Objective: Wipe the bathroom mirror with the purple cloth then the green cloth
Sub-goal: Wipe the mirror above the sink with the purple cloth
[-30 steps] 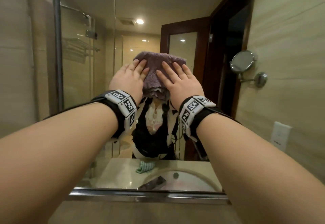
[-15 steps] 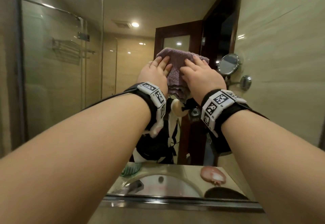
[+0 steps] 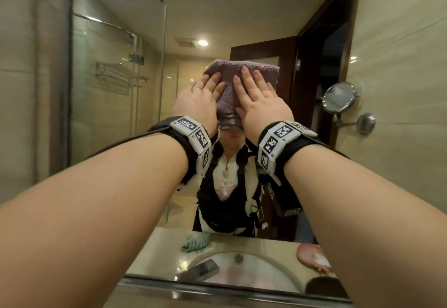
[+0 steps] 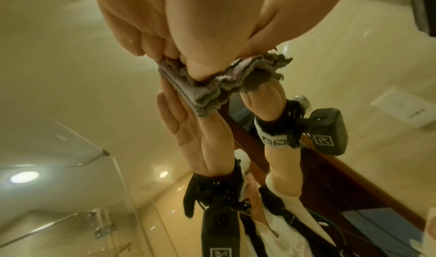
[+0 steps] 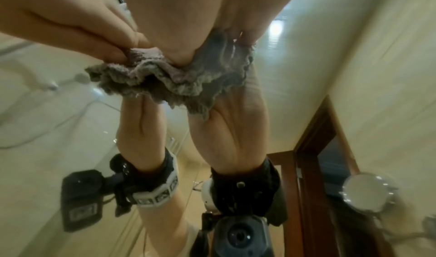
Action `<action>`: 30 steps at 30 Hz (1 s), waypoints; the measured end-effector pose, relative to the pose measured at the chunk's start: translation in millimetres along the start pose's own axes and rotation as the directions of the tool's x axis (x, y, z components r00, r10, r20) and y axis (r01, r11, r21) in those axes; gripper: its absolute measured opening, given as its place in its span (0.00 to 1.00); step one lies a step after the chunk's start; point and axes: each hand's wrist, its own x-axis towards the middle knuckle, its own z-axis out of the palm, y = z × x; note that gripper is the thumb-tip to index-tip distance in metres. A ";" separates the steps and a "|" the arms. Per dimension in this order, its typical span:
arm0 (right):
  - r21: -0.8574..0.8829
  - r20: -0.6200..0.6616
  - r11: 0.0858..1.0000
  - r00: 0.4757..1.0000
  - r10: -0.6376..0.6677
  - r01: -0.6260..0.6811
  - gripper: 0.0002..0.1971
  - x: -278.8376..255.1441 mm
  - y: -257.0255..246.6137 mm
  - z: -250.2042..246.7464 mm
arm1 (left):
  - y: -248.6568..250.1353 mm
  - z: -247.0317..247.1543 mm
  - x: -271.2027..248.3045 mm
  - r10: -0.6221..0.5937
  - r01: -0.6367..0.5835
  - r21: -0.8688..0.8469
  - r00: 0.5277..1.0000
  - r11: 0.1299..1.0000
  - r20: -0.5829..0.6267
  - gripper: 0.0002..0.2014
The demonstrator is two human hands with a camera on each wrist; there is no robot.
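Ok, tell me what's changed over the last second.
Both hands, left and right, slid the purple cloth right across the mirror, then back towards the middle. Both palms stay flat on the cloth; the green cloth stays by the sink.

The hands (image 3: 193, 104) cover much of the purple cloth (image 3: 229, 85), and the cloth hides the mirror (image 3: 108, 138) glass under it and the reflected head behind it. In the wrist views the palms run off the top edge, and the fingertips are hidden, so only the cloth's frayed lower edge (image 4: 212, 85) shows. The green cloth (image 3: 195, 242) appears only as a small reflection on the counter (image 3: 164, 254). The faucet (image 3: 198, 270) reflection is blurred, and the pink thing (image 3: 312, 257) beside the basin is too blurred to tell. The forearms are cut off by the lower edge.
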 end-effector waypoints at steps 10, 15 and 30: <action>-0.017 0.079 0.992 0.989 -0.127 0.128 0.32 61.1 -136.1 -7.3 | -119.1 54.9 -20.7 -0.160 0.140 0.147 0.978 0.979 0.132 0.31; -0.019 0.104 0.986 0.981 -0.163 0.166 0.33 84.2 -193.8 -9.1 | -171.2 80.2 -29.0 -0.202 0.166 0.200 0.964 0.966 0.175 0.32; -0.059 0.027 0.985 0.987 -0.161 0.163 0.33 114.7 -231.7 -6.7 | -217.4 93.2 -24.9 -0.204 0.175 0.167 0.963 0.970 0.174 0.34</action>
